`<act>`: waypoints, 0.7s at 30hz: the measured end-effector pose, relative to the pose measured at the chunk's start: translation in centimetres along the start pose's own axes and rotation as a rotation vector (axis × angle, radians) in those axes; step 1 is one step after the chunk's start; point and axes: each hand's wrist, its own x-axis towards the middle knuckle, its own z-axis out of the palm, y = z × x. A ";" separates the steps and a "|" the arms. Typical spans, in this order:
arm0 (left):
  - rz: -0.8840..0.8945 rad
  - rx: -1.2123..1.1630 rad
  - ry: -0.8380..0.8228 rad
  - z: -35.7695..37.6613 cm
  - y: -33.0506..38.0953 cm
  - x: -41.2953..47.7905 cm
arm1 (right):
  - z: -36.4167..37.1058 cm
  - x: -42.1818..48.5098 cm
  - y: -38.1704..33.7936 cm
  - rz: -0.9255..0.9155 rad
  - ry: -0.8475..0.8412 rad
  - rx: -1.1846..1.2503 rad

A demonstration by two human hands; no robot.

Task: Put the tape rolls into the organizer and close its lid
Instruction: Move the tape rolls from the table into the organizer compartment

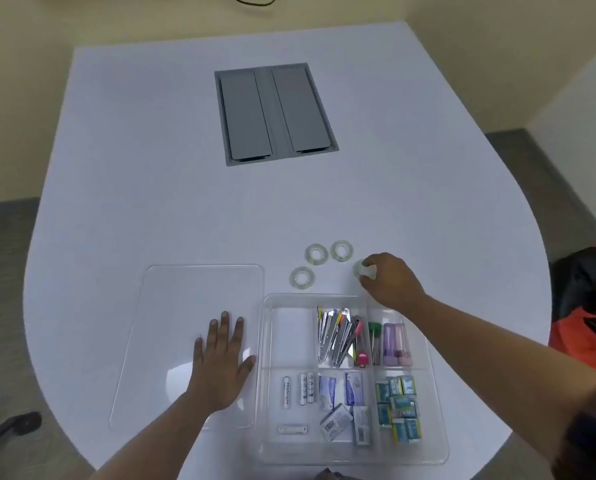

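The organizer (353, 377) is set at the near edge of the desk (151, 168), with its lid (172, 306) laid flat just to its left. Three tape rolls (316, 253) are placed just behind the organizer, and a recessed panel (276, 112) is set far behind them.

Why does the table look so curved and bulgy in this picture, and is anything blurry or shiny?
Head view: the wide-angle lens bows the table edges outward. Lighting is soft and even, with faint shadows under the hands. A pale glare patch sits on the clear lid by the left hand. The right hand and the tape roll it grips look slightly smeared, and small print in the organizer is unreadable.
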 end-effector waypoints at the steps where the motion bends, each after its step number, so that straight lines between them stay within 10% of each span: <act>1: -0.012 -0.014 0.016 0.4 -0.3 0.3 | 0.0 0.5 0.0 0.035 0.004 0.001; 21: 0.002 -0.011 0.040 1.9 -1.3 1.1 | 1.0 0.4 -4.4 -0.007 0.179 0.023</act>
